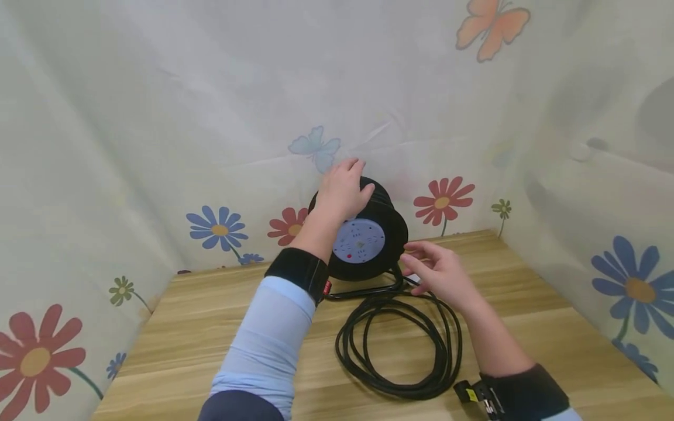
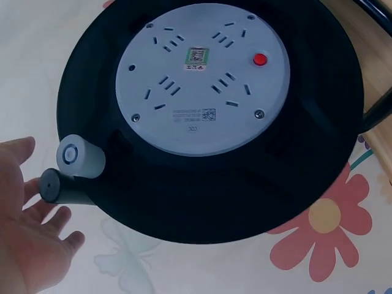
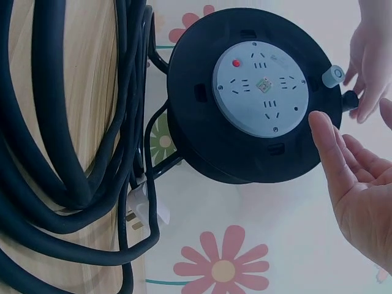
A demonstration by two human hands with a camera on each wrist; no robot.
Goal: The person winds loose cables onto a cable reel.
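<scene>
Black plastic cable reel (image 1: 368, 234) stands upright at the back of the counter (image 1: 210, 327), against the flowered cloth backdrop (image 1: 158, 146). Left hand (image 1: 342, 190) sits on the top rim of the reel, fingers draped over it, relaxed and mostly straight, no real clamp visible. Left wrist view shows those fingers (image 2: 27, 208) spread beside 2 stubs on the reel face: a pale grey knob (image 2: 79, 156) and a black handle peg (image 2: 58, 187); fingertips are at the peg, touching or just beside, cannot tell which. Forearm comes up from bottom centre in a light blue sleeve (image 1: 274, 333) with a black wrist strap (image 1: 297, 272).

Right hand (image 1: 439, 272) hovers just right of the reel's lower edge, palm open, fingers loosely extended, holding nothing; it is above the cable, near the reel's wire stand (image 1: 363, 289). Right wrist view confirms: open palm (image 3: 361, 196), fingertip near the rim, not gripping.

Reel face is a round light grey socket plate (image 2: 202, 76) with 4 socket groups, 1 red button (image 2: 260, 59), screws at the edge, a small green-white sticker and a QR code; print too small to read.

Black cable (image 1: 400, 345) lies in loose loops on the wood-grain counter in front of the reel. White plug (image 3: 144, 208) rests among the strands by the stand.
</scene>
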